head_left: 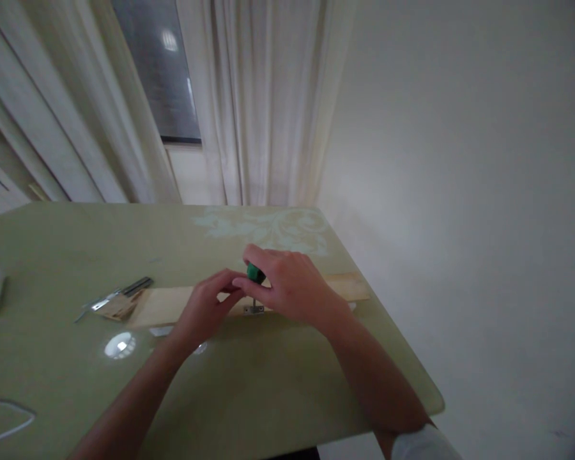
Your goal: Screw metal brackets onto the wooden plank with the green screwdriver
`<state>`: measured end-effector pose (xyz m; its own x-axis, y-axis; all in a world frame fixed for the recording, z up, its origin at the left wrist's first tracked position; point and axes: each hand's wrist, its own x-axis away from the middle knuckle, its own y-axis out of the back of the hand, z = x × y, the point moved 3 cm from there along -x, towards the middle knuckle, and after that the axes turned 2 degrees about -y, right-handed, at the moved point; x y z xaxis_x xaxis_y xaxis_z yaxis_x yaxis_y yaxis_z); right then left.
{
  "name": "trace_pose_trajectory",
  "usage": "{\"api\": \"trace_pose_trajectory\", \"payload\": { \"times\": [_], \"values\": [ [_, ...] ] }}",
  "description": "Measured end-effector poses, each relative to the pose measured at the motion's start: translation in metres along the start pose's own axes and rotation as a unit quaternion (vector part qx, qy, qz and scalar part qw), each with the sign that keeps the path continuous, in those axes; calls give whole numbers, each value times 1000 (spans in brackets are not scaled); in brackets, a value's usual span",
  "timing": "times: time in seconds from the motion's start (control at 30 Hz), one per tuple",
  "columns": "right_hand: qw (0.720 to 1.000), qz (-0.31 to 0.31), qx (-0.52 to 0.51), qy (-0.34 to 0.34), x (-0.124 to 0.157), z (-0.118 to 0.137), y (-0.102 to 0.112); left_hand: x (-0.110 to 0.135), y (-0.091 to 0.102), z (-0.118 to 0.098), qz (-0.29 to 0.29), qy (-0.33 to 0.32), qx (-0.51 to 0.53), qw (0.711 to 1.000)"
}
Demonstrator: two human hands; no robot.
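A right hand [292,284] is gripping a green-handled screwdriver [255,273] between thumb and fingers, the tool standing nearly upright with its shaft pointing down toward a small metal plate [253,310] just below the hand. The left hand [209,303] is bringing its fingers close beside the handle, though whether they are pinching anything cannot be told. Beneath both hands, a pale wooden board [165,304] is lying lengthwise from side to side, extending past each.
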<state>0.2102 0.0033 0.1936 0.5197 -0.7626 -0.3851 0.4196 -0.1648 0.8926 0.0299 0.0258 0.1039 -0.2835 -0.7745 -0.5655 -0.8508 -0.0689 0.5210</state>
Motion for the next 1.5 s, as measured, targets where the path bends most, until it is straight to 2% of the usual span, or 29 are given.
{"api": "trace_pose_trajectory", "payload": {
  "times": [0.17,0.47,0.57,0.77,0.93,1.2,1.5],
  "values": [
    [1000,-1,-4,0,0,-2,-1,12,-11,13,-15,-4,36,999],
    [1000,-1,-23,-9,-2,-7,-4,24,-14,24,89,27,-17,996],
    [999,4,-30,-11,-2,-7,-3,27,-15,25,101,40,-9,994],
    [998,10,-56,-2,0,-6,-3,30,-18,27,128,11,-5,992],
    [995,5,-98,-9,-4,-12,-2,29,-18,27,133,7,-5,991],
    [982,-100,-155,-48,0,-19,14,30,-19,32,119,34,-16,992],
    [985,-83,-147,-21,-4,-20,1,33,-23,39,130,88,14,988]
  ]
}}
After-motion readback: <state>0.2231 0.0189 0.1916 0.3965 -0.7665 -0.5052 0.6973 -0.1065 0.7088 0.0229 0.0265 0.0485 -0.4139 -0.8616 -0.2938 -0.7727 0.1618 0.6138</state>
